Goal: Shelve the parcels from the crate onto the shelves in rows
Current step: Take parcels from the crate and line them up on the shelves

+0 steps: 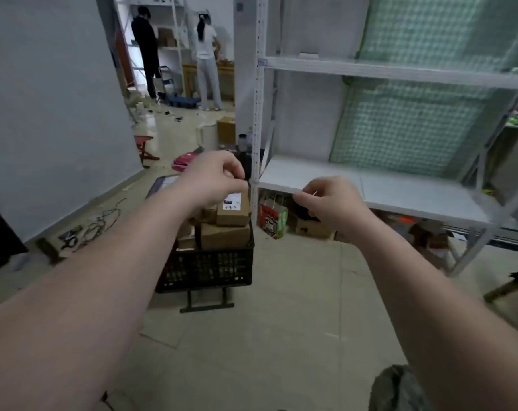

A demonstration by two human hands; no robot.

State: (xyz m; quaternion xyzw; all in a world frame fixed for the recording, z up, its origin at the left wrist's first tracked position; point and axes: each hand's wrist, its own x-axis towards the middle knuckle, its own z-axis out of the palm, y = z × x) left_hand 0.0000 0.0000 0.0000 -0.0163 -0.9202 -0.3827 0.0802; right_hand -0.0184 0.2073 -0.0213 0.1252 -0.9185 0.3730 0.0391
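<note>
A: What is seen at the left hand (213, 179)?

B: Its fingers are curled over the far edge of the top parcel (232, 210). Whether that edge is actually pinched cannot be told. The parcel is perched just under the fingertips, on a pile raised above the rim of the crate (204, 269).

A: What could be upset there?

B: If the parcel is lifted by one edge only, it may be tilted and dropped. The boxes (223, 235) beneath the grip could also be dragged off the pile, since little is held in by the crate walls.

A: And to the right of the grip?

B: The post (256, 114) stands just beside it, and a corner could be knocked against it on the way across. The right hand (332, 203) is loosely curled with nothing held, so no support is given underneath. Beyond it lies the shelf (400, 191); a parcel set askew there would throw off the row.
</note>
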